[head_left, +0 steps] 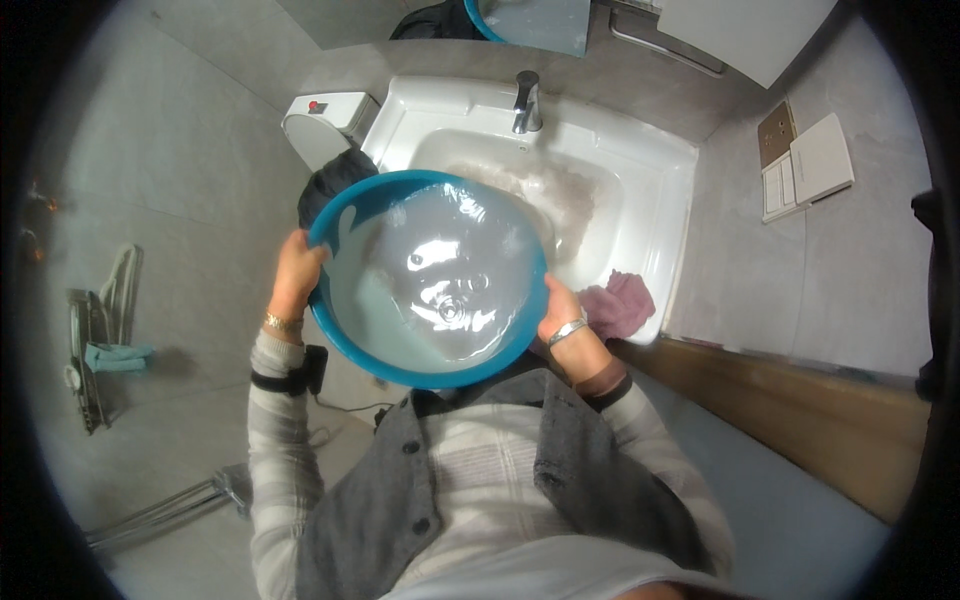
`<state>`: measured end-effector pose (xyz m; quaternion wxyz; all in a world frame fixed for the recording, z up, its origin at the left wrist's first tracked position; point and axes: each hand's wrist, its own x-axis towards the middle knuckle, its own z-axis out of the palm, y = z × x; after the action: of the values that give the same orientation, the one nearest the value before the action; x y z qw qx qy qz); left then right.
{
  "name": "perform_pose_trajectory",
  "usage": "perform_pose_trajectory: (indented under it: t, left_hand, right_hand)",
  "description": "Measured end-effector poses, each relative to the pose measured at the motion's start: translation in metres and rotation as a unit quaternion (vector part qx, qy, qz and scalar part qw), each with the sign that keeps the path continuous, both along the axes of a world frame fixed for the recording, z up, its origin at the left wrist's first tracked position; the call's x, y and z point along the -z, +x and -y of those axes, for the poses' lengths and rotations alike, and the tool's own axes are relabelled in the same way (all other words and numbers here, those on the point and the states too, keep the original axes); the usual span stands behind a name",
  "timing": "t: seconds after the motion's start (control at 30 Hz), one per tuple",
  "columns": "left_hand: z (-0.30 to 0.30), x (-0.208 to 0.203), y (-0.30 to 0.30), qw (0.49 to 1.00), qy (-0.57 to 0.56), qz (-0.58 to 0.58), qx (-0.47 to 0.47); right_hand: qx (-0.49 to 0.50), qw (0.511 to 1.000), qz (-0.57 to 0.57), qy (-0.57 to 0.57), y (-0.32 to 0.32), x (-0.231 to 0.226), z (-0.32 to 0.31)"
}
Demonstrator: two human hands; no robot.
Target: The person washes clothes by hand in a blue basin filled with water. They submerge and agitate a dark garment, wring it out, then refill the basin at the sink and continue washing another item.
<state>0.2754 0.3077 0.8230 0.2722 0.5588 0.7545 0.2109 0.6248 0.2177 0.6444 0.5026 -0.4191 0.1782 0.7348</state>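
Observation:
Between my two hands is a round basin (435, 379) with a blue rim, holding cloudy, rippling water. My left hand (296, 272) is closed on its left rim, and my right hand (560, 308) grips the right side. The basin is in front of the white sink (655, 205) and covers part of its near left edge. Greyish wet streaks show inside the sink bowl below the chrome faucet (526, 102). A crumpled mauve cloth (622, 304) lies on the sink's near right corner, just beyond my right hand. Dark fabric (335, 182) shows behind the basin's left rim.
A white toilet (330, 125) stands left of the sink. Above the sink runs a mirror (540, 30) with a metal rail (668, 42) beside it. Wall switches (785, 180) are at the right. On the left wall, a rack (88, 350) holds hangers and a teal cloth (118, 357).

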Motion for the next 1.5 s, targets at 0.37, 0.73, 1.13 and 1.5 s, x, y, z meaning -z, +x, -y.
perform_pose_trajectory:
  t: [0.37, 0.73, 1.13, 1.5]
  left_hand:
    - [-0.013, -0.004, 0.013, 1.000, -0.009, -0.027, 0.011]
    - [-0.026, -0.020, 0.044, 1.000, -0.005, -0.003, 0.015]
    - [-0.052, -0.047, 0.099, 0.994, -0.015, 0.104, 0.039]
    - [-0.075, -0.097, 0.192, 0.980, 0.015, 0.105, 0.170]
  right_hand:
    - [-0.006, 1.000, 0.019, -0.016, 0.003, 0.038, -0.007]
    - [-0.029, 0.999, -0.003, -0.025, 0.010, 0.032, -0.017]
    - [-0.075, 0.996, -0.012, -0.052, 0.009, 0.059, -0.035]
    - [-0.140, 0.986, -0.089, -0.028, -0.017, 0.060, -0.048]
